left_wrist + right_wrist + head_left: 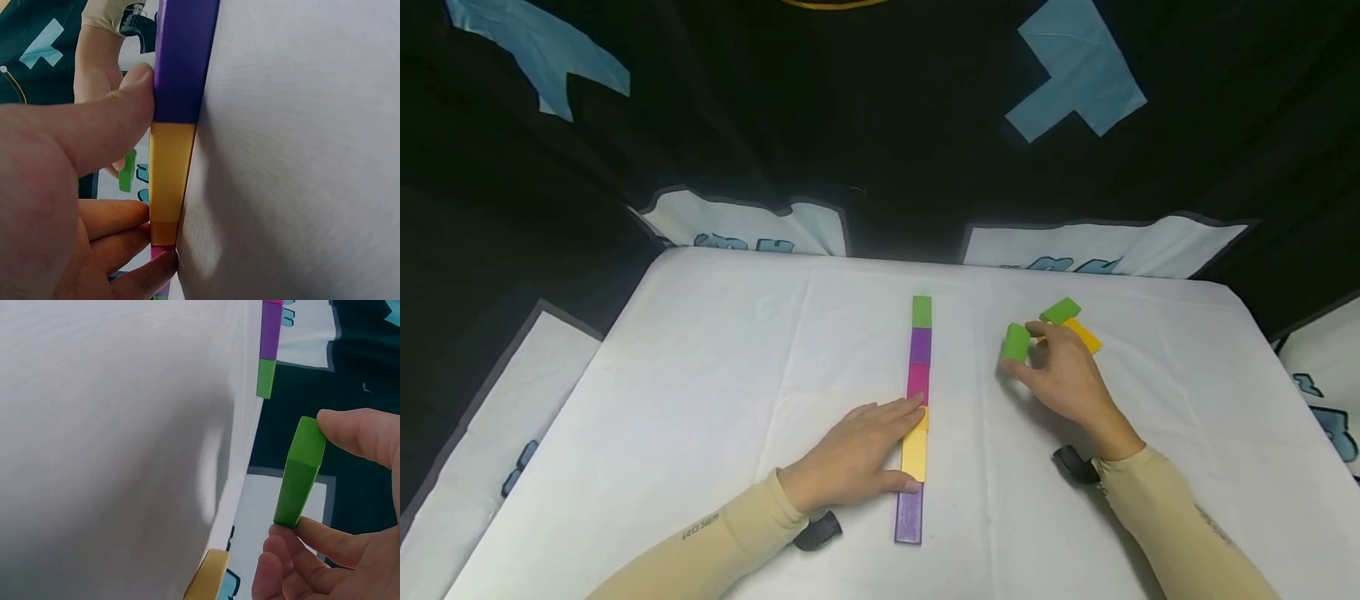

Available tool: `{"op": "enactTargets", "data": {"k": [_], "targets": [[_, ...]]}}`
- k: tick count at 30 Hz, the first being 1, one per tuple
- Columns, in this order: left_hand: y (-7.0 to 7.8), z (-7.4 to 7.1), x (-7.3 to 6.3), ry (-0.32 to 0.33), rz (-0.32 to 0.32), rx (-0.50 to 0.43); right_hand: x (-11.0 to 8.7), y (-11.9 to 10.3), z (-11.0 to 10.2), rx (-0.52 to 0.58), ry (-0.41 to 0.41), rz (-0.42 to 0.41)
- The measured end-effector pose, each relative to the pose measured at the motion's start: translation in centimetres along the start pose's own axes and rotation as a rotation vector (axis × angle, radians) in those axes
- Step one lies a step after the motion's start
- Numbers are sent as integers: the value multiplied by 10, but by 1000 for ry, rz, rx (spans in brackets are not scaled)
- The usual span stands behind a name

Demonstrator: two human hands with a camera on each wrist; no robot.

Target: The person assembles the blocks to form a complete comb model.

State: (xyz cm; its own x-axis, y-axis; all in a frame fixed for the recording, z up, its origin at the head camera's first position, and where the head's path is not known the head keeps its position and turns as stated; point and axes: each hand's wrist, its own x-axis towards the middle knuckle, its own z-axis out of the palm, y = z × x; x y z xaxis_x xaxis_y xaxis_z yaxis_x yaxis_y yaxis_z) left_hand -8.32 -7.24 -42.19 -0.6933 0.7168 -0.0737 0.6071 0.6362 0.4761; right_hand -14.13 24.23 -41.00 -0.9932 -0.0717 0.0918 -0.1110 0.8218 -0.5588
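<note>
One green block, pinched (right hand).

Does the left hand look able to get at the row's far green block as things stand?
Likely yes: the left hand touches the row, seemingly gripping nothing, and nothing covers the green block.

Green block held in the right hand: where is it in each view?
Head: green block right of centre, in the right hand.
Left wrist: green block left of centre, just below mid-height.
Right wrist: green block right of centre, near mid-height.
Shared landmark: row of coloured blocks.
</note>
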Motion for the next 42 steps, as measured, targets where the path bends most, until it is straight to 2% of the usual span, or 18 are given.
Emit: {"op": "enactTargets", "data": {"k": [12,20,28,33,38,42], "targets": [[-1,1,-1,6,1,-13,32,-18,23,-66,-55,85],[-1,0,-1,7,2,2,56,-29,31,-106,-110,98],[0,0,-1,9,1,11,74,-34,40,-140,-146,157],[1,0,-3,6,-12,10,84,-38,43,-145,-152,152],[1,1,-2,6,-9,5,90,-35,38,-155,-199,151],[0,2,-1,5,-6,9,92,-30,27,-126,-260,91]]}}
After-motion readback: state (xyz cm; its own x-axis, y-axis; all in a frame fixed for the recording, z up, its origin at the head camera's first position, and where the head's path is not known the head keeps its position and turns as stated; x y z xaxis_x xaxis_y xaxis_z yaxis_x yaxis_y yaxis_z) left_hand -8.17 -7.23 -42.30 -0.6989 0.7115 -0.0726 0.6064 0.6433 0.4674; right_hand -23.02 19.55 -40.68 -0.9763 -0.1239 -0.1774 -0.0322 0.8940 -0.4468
